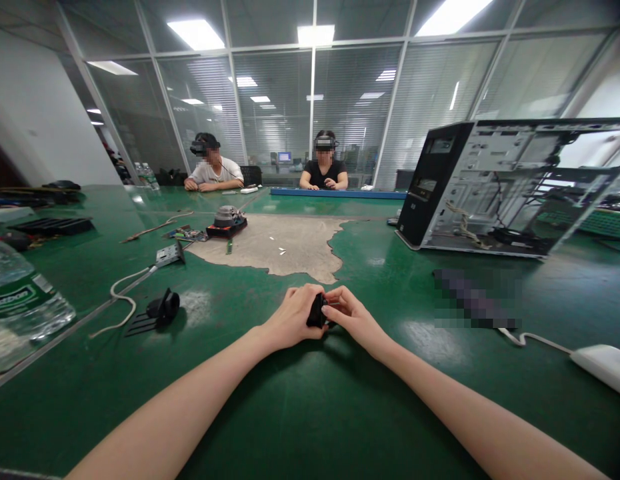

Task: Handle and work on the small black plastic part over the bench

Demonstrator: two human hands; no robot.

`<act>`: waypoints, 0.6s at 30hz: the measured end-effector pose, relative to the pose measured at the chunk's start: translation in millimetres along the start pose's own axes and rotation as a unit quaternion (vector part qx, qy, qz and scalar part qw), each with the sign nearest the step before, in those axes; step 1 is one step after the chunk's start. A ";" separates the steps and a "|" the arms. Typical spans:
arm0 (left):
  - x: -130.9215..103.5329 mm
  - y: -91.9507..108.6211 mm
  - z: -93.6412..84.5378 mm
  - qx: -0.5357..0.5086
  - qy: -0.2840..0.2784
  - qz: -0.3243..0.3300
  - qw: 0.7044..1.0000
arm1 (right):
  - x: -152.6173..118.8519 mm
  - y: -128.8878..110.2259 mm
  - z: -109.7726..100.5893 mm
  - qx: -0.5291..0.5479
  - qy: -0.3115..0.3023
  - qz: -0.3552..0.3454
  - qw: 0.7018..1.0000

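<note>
Both hands meet over the green tabletop [270, 413] around a small black part [317, 311] that looks like plastic; its exact kind is hard to make out. My left hand [293, 317] is closed around the part's left side, fingers curled over its far edge. From the right, my right hand [355, 315] pinches the same part between thumb and fingers. Some of the part is hidden behind the fingers. To the left lies another black piece [163, 305] with thin prongs, and behind it a metal bracket [170, 254] with a white cable [123, 293].
An opened computer case [430, 187] stands at right. A white device [603, 367] with a cord lies at the right edge. A large water bottle [27, 293] is at left. Beyond a worn bare patch [300, 233] and a heatsink fan [227, 217], two people sit across the table.
</note>
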State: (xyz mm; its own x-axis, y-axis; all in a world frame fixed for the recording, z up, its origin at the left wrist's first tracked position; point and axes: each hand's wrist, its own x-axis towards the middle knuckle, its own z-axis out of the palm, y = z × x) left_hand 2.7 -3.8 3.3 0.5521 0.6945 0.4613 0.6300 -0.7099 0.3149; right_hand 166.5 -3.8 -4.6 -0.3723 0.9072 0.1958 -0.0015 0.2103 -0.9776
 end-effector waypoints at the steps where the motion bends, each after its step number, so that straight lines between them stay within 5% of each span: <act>1: 0.2 -0.1 0.2 0.000 -0.001 0.001 1.000 | 0.3 0.8 0.0 -0.007 0.003 0.006 1.000; 8: 0.6 0.1 0.8 -0.005 -0.003 0.003 1.000 | -5.5 -4.7 -2.5 0.002 -0.040 -0.022 0.999; 18: 0.4 -0.9 0.7 -0.004 0.000 0.004 1.000 | -1.3 -0.7 -0.9 -0.016 -0.005 0.003 1.000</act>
State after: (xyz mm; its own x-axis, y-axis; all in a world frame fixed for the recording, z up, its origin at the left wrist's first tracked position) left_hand 2.8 -2.8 2.7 0.5565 0.6893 0.4639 0.6214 -0.7159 0.3183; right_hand 167.8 -4.8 -4.1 -0.3816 0.9050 0.1881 0.0304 0.2157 -0.9760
